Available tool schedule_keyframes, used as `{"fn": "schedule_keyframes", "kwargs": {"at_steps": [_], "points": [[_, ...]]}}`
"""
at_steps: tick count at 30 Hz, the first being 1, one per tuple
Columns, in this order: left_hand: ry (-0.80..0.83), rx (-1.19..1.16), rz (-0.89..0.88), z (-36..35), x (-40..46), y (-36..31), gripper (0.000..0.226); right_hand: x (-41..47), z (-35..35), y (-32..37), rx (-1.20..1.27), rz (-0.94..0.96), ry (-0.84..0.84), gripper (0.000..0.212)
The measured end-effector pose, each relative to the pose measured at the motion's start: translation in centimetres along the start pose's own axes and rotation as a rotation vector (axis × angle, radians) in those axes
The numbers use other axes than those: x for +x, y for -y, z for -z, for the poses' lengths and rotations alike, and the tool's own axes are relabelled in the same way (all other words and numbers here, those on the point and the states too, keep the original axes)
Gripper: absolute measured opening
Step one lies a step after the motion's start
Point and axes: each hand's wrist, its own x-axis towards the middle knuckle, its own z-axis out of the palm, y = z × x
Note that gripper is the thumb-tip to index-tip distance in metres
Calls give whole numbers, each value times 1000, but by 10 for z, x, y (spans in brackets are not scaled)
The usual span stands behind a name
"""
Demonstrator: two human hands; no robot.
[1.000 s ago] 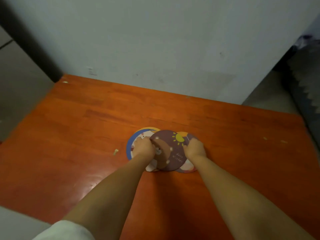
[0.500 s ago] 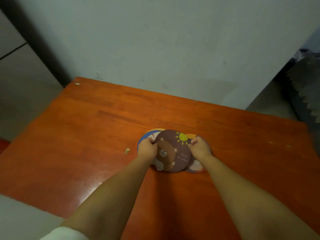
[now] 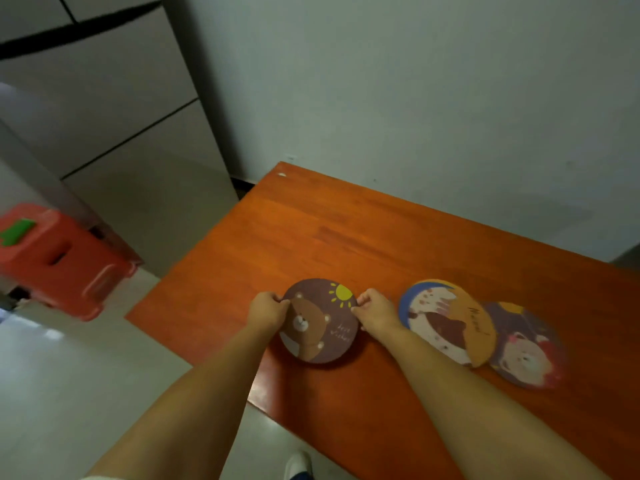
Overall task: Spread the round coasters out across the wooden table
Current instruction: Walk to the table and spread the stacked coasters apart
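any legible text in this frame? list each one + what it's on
Brown bear coaster, pinched at its edges between left hand and right hand: two short lines of pale handwriting near its right edge, too blurred to read.
Orange coaster: a dark cursive word along its right side, possibly starting with "M", not readable.
Purple coaster: no text visible.
Wooden table, wall, red stool: no text.

The wooden table [image 3: 346, 237] stood against the wall, its orange-brown top glossy. Three round coasters lay on it: a brown bear coaster [image 3: 320, 322] near the left edge, and further right a blue-rimmed coaster [image 3: 446, 320] overlapping a purple coaster [image 3: 526, 351].
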Motion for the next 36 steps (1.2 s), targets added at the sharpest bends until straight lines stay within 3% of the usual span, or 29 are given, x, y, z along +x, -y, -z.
{"fn": "schedule_keyframes", "kwargs": {"at_steps": [3,6,10,14,17,22,27,30,36], "points": [[-31,56,-9,33,32,30,41,6,-48,28,-35,27,-23,25],[-6,93,-4,52,56,50,26,13,-82,42,-53,1,-32,17],[52,135,-12,54,75,67,21,19,-108,43,-106,-27,-53,16],[109,232,-4,46,79,68,32,20,-111,37,-190,-12,-58,15],[55,381,-21,40,78,57,36,19,-103,31,-256,-8,-42,23],[99,461,-112,20,77,19,40,13,-55,13,-196,-69,-122,24],[189,413,-300,-42,48,-51,38,-2,30,-33,-111,-189,-273,8],[252,380,-382,-86,22,-93,34,-12,79,-69,-90,-248,-365,21],[361,396,-439,-165,-16,-149,31,-18,158,-138,-198,-367,-458,17]]}}
